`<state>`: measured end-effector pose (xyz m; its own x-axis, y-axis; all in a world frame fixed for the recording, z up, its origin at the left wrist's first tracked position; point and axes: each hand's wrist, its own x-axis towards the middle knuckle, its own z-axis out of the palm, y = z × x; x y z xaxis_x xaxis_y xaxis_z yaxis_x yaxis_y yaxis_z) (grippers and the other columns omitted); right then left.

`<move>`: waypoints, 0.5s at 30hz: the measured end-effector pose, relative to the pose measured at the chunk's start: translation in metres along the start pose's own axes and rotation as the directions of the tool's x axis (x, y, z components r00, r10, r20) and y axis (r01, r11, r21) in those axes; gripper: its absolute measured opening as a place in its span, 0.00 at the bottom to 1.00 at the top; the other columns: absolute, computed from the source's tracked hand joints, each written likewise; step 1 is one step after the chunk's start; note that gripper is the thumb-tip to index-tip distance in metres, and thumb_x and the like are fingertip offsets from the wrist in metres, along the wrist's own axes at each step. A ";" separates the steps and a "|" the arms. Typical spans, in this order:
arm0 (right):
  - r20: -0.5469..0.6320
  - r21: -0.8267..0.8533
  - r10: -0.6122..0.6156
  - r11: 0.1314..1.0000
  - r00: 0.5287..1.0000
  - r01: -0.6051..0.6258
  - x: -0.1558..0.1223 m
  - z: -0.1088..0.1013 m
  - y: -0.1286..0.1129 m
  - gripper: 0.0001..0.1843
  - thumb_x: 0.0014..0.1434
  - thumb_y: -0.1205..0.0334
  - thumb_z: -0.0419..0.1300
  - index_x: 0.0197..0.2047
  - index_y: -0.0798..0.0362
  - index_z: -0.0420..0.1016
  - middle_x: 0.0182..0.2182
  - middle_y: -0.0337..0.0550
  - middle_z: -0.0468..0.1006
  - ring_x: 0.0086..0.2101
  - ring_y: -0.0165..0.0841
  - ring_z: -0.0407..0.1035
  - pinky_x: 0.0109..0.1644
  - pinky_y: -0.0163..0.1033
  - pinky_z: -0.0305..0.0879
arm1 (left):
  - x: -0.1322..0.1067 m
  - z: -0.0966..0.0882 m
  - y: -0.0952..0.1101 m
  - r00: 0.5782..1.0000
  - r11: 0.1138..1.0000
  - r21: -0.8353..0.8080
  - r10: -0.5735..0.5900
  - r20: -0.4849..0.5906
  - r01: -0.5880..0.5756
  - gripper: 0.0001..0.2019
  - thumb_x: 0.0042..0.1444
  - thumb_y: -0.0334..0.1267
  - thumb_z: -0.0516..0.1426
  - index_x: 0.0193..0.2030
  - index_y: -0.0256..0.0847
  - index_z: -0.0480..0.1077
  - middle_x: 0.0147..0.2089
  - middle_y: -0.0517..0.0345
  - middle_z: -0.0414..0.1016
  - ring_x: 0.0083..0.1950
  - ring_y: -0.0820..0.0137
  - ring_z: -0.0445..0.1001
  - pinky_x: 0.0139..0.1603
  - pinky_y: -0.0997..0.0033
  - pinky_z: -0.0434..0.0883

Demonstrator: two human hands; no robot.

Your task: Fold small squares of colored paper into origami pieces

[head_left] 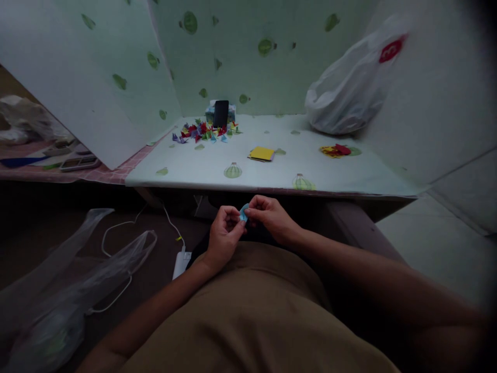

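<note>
Both hands meet below the table's front edge, over my lap. My left hand (224, 234) and my right hand (271, 216) pinch a small light-blue piece of paper (244, 213) between their fingertips; both hands are closed on it. On the table ahead lie a stack of yellow paper squares (261, 153), a heap of small folded paper pieces in several colours (204, 131), and a few red and yellow pieces (337, 150).
A black phone (221, 113) leans upright against a box at the back of the table (194, 171). A white plastic bag (345, 98) sits at the back right. Clear plastic bags (70, 290) and a white charger with cable (180, 263) lie on the floor to my left.
</note>
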<state>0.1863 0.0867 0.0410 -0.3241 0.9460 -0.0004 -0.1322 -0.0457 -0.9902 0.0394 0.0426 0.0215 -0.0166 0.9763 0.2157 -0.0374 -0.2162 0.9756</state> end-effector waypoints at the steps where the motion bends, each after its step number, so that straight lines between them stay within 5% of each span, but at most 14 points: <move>1: -0.004 -0.002 -0.002 1.000 1.000 0.002 0.000 0.000 0.000 0.14 0.47 0.59 0.67 0.26 0.54 0.65 0.19 0.32 0.69 0.20 0.24 0.62 0.25 0.32 0.59 | 0.000 0.000 0.000 1.000 1.000 -0.008 -0.003 0.003 0.003 0.11 0.53 0.36 0.61 0.41 0.41 0.63 0.31 0.65 0.68 0.28 0.76 0.72 0.31 0.77 0.70; 6: 0.002 -0.029 -0.003 1.000 1.000 0.003 -0.001 0.001 -0.001 0.13 0.47 0.58 0.67 0.26 0.54 0.66 0.20 0.32 0.69 0.20 0.24 0.62 0.25 0.32 0.58 | 0.005 -0.005 0.000 0.997 0.993 -0.086 -0.083 -0.003 0.082 0.13 0.59 0.42 0.58 0.48 0.41 0.65 0.28 0.65 0.69 0.26 0.75 0.71 0.29 0.74 0.71; 15: 0.001 -0.106 -0.027 0.994 1.000 0.027 0.000 0.000 0.004 0.14 0.49 0.57 0.66 0.26 0.54 0.65 0.20 0.32 0.68 0.20 0.25 0.62 0.24 0.32 0.57 | 0.012 -0.003 -0.005 0.965 0.944 -0.212 -0.261 -0.011 0.253 0.14 0.55 0.49 0.60 0.38 0.38 0.72 0.30 0.60 0.72 0.28 0.75 0.69 0.27 0.75 0.72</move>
<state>0.1855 0.0869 0.0370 -0.3215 0.9465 0.0263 -0.0409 0.0139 -0.9991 0.0365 0.0551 0.0194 -0.0175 0.9987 -0.0470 -0.2509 0.0411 0.9672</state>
